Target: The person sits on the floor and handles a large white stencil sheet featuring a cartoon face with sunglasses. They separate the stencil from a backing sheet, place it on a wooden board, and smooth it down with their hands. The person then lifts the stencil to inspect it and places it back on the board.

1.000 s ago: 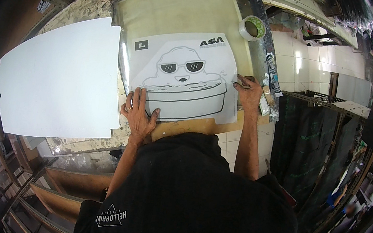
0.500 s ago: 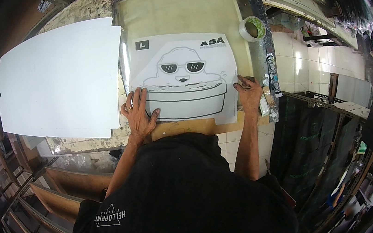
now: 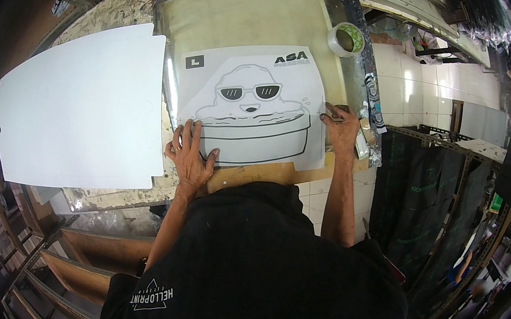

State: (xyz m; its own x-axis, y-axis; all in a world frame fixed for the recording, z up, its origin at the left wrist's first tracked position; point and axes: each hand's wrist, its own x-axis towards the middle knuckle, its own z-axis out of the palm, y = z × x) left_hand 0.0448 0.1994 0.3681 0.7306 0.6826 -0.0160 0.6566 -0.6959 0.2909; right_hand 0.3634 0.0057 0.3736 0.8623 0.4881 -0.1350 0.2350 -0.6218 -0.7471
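Hands (image 3: 192, 161) at white sheet (image 3: 252, 109): black-outlined cartoon, sunglasses (image 3: 267, 91).

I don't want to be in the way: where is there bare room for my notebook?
The yellowish panel looks bare beyond the drawing, left of the tape. The white sheet, left of the left hand, looks mostly bare. It's crowded right of the right hand, with small items.

The left hand (image 3: 192, 159) hides the lower left corner of the printed sheet (image 3: 252, 135) from me. Whether the right hand (image 3: 341, 129) pinches that sheet's edge or only rests there, I can't tell. The black shirt (image 3: 267, 269) covers the near side of the tan board (image 3: 260, 173); goods (image 3: 500, 269) at far right blur together.
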